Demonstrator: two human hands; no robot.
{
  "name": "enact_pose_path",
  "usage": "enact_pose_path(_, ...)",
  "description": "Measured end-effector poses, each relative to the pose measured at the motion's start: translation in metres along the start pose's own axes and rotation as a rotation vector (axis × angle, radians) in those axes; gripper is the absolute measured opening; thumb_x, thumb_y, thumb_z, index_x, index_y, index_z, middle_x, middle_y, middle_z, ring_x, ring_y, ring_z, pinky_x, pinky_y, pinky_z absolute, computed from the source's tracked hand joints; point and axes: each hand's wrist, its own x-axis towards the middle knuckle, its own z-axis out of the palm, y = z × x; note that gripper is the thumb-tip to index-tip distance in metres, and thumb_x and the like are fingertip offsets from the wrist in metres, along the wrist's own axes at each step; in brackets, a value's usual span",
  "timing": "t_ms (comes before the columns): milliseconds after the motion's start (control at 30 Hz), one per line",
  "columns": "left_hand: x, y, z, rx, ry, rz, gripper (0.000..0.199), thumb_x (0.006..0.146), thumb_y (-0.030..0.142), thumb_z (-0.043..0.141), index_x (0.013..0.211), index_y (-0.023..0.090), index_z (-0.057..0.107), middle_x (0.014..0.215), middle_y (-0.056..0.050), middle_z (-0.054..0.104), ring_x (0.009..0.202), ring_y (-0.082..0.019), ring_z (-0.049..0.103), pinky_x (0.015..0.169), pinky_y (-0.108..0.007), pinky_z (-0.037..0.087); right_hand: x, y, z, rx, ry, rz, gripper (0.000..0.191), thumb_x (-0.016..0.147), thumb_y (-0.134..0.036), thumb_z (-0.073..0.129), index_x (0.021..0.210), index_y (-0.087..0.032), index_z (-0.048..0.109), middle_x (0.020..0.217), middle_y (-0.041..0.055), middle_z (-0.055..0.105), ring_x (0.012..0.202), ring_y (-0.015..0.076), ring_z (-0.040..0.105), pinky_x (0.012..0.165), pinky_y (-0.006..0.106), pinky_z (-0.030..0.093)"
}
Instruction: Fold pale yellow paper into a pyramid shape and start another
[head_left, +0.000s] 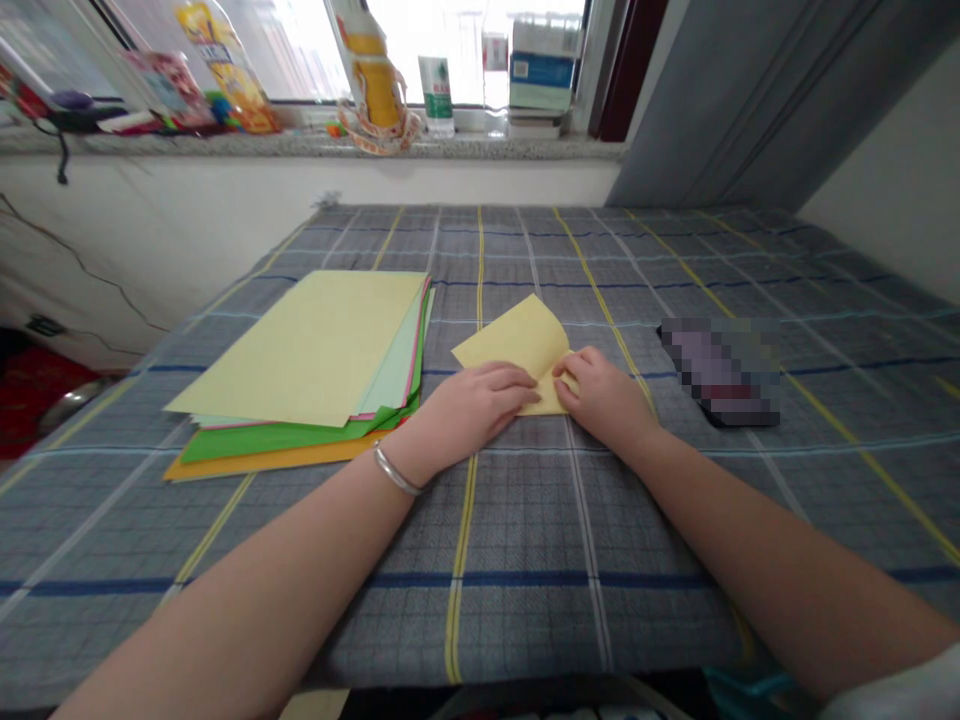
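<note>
A small sheet of yellow paper [525, 335] lies on the checked cloth in the middle of the view, partly folded, its far right edge curving up. My left hand [491, 400] rests on the near left part of the paper, palm down, its fingers close together and pointing right. From the right, my right hand [600, 392] pinches the paper's right edge between thumb and fingers. The fingertips of both hands are a short way apart, and the paper's near edge shows between them.
A stack of coloured sheets [322, 340], yellow on top, lies left of my hands. A blurred-out phone-like object [720, 375] is at the right. Bottles and boxes stand on the windowsill [480, 148] behind the checked cloth [517, 530].
</note>
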Motion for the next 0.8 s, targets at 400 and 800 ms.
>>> enact_pose_path(400,0.011,0.009,0.028,-0.044,-0.001,-0.171,0.026,0.096,0.021,0.047,0.105,0.017,0.071,0.097,-0.007,0.067,0.093,-0.020,0.057,0.089,-0.036,0.049,0.002,0.004,0.002,0.015,0.001,0.022,0.015,0.089,-0.030,0.051,0.094,-0.022,0.062,0.093,0.0058,0.059,0.080,0.0192,0.059,0.070,0.030,0.040)
enact_pose_path(800,0.012,0.015,0.035,0.163,-0.070,-0.311,0.041,0.097,0.024,0.042,0.135,0.029,0.055,0.126,-0.011,0.055,0.118,-0.029,0.047,0.102,-0.048,0.040,0.006,0.006,0.003,0.070,-0.026,0.031,0.014,0.090,-0.031,0.050,0.092,-0.022,0.060,0.090,0.0045,0.060,0.079,0.0181,0.056,0.066,0.028,0.036)
